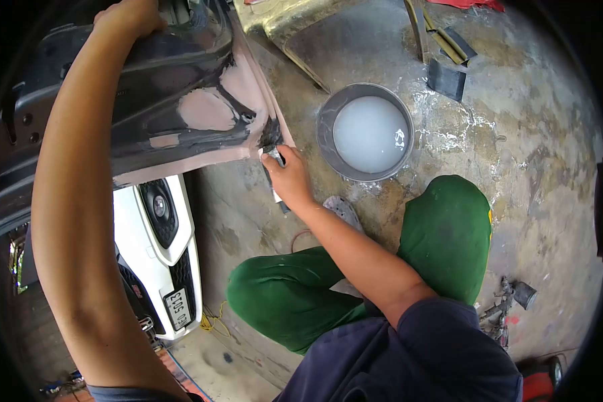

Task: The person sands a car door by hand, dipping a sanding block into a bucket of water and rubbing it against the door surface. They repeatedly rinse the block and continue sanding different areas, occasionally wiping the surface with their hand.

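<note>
A dark car door [161, 110] with pinkish filler patches hangs at the upper left. My left hand [130, 18] is closed over the door's inner edge near the top; part of its fingers is hidden. Low on the door, at its corner, my right hand [291, 177] pinches a sheet of sandpaper [272, 155], pressed against a dark, wet-looking spot beside the pink border. The sheet looks folded, pale on one side and dark on the other.
A grey bucket [324, 134] of cloudy water stands right of the door corner. Dark sandpaper pieces [447, 80] lie on the stained concrete floor [536, 181]. A white car [171, 264] is at lower left, a spray gun [509, 301] at lower right, and a yellowish metal panel [301, 23] above.
</note>
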The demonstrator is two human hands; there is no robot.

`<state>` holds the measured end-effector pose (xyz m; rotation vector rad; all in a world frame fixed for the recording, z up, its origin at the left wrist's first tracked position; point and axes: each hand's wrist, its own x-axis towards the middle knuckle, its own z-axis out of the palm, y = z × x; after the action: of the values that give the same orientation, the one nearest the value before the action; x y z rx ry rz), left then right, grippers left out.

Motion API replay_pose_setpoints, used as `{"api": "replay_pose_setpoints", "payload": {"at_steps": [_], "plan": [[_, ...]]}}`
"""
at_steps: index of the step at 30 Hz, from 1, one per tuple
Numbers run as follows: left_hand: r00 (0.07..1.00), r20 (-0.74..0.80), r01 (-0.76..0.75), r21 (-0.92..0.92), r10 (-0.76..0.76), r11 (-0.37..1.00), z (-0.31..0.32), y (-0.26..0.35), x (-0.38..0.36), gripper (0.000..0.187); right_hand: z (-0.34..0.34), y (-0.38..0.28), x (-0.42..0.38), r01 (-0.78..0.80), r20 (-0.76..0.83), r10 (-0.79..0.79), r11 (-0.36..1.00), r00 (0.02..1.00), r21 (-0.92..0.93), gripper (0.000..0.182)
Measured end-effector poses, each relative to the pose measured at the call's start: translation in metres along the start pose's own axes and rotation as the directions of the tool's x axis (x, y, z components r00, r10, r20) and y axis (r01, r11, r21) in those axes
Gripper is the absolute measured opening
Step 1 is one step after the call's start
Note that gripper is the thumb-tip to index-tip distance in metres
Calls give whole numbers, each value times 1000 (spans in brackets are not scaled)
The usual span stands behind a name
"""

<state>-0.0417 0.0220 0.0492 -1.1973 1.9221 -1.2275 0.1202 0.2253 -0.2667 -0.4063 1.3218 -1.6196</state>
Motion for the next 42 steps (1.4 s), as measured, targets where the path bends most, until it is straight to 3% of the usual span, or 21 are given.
{"api": "replay_pose_setpoints", "payload": {"at_steps": [1,6,9,10,16,19,23,27,28,31,32,35,36,39,40,42], "plan": [[1000,1,9,1,-9,1000,-2,0,1,51,0,0,1,-78,54,78,997,995,-10,42],[1000,-10,2,4,-2,1000,2,1,-2,51,-1,-1,-2,156,-149,-156,988,976,-12,37],[1000,0,12,10,-12,1000,1,0,2,51,7,-6,-12,45,-60,-42,998,997,46,36],[1000,14,21,12,-21,1000,-3,2,1,51,9,-17,-16,112,-139,-105,993,985,40,35],[1000,-11,3,9,-3,1000,-3,1,1,50,7,-6,-8,-27,-23,29,997,999,73,37],[1000,8,0,-5,0,1000,-3,3,-1,51,6,-11,-15,155,-106,-148,986,983,56,37],[1000,3,18,-11,-18,1000,-6,3,-3,52,8,0,-7,34,-46,-35,999,998,-8,38],[997,71,11,-56,-7,998,-15,4,-10,55,6,6,-10,167,-134,-163,986,978,26,40],[1000,4,18,-3,-18,1000,-4,3,-3,57,0,5,-4,154,-155,-153,988,976,-6,36],[1000,-1,22,-4,-22,1000,-7,3,1,58,3,-24,-13,-12,9,11,992,1000,127,36],[1000,11,22,-6,-22,1000,-4,4,-1,58,8,-18,-14,104,-80,-97,990,992,90,36],[1000,18,16,-14,-16,1000,-5,3,-1,57,-10,16,1,108,-22,-109,993,994,-55,39],[1000,-9,15,-13,-16,1000,-6,1,0,56,-4,20,2,204,-113,-223,966,968,-160,40],[1000,-26,6,-10,-6,1000,2,5,-5,55,-4,-21,-7,39,15,-40,998,999,52,42],[1000,-14,8,-8,-8,1000,2,6,-6,55,-2,-7,-6,126,-32,-124,991,992,54,44],[1000,-7,16,-7,-16,1000,-6,6,-5,54,-9,3,2,137,-47,-140,989,989,-52,42]]}}
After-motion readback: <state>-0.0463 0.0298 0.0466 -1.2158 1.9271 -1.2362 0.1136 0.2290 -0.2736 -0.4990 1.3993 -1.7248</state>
